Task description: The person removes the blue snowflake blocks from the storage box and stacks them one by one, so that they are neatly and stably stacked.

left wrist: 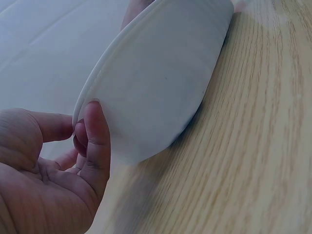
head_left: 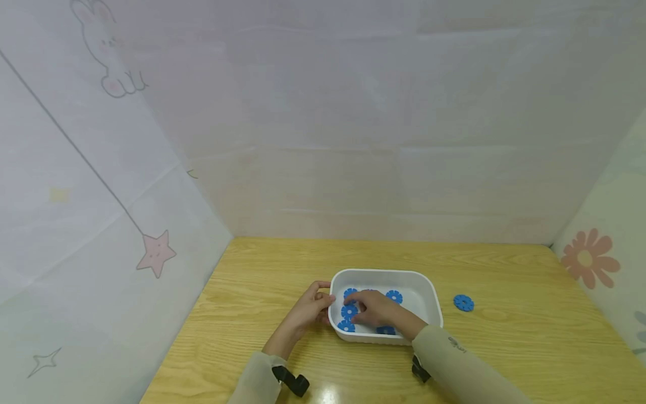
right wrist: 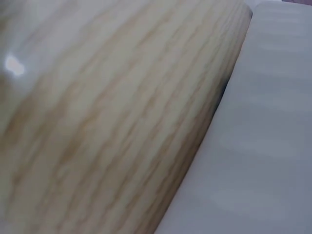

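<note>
A white plastic tub (head_left: 416,300) with rounded corners stands on the table, with several blue notched discs (head_left: 394,295) scattered on its floor. My left hand (head_left: 305,308) holds the tub at its left end. In the left wrist view, its thumb and fingers pinch the tub's rim from both sides. Inside the tub, my right hand (head_left: 374,307) hovers palm down, fingers and thumb spread apart around a blue disc (head_left: 348,312) near the left wall. Part of the discs is hidden under that hand. Only the tub's outer side (right wrist: 263,126) and the table show in the right wrist view.
One more blue disc (head_left: 464,303) lies on the wooden table (head_left: 272,258) to the right of the tub. Pale printed cloth walls (head_left: 353,168) close off the back and both sides of the table.
</note>
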A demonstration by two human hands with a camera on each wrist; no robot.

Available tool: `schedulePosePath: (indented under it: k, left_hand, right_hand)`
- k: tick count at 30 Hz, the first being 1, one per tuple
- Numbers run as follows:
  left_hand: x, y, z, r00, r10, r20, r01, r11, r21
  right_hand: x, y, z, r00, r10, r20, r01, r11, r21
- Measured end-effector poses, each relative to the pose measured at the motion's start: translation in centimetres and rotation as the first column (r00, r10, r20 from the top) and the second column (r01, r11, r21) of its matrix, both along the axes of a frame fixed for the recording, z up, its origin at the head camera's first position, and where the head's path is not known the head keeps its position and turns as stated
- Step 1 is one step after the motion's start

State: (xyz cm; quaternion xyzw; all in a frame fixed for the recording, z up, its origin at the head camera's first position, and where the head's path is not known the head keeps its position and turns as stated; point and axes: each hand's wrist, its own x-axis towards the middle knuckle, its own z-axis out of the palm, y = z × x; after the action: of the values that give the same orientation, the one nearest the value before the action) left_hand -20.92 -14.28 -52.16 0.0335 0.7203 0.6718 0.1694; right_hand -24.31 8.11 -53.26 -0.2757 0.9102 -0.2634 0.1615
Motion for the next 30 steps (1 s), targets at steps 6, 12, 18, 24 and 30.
schedulePosePath:
  k: [6, 12, 18, 24, 30]
  left_hand:
    - [0.11, 0.01, 0.00, 1.000, 0.000, -0.011, 0.000, 1.000, -0.002]
    - [0.04, 0.05, -0.07, 1.000, 0.000, -0.019, 0.000, 1.000, -0.010]
    - [0.12, 0.01, 0.03, 1.000, -0.010, -0.021, 0.010, 1.000, -0.014]
    - [0.15, -0.04, 0.42, 1.000, 0.000, -0.017, 0.000, 1.000, -0.030]
    - [0.03, 0.03, 0.45, 1.000, -0.002, -0.004, 0.002, 1.000, -0.026]
  right_hand:
    - [-0.01, 0.06, 0.09, 1.000, -0.022, -0.007, 0.022, 0.999, -0.043]
    - [-0.05, 0.07, 0.09, 0.999, -0.030, -0.040, 0.027, 0.997, -0.067]
    - [0.13, 0.24, 0.21, 0.999, -0.024, -0.043, 0.019, 0.994, -0.112]
    - [0.09, 0.30, 0.43, 0.999, -0.038, -0.025, 0.034, 0.988, -0.154]
    - [0.09, 0.59, 0.63, 0.996, -0.092, -0.020, 0.086, 0.975, -0.203]
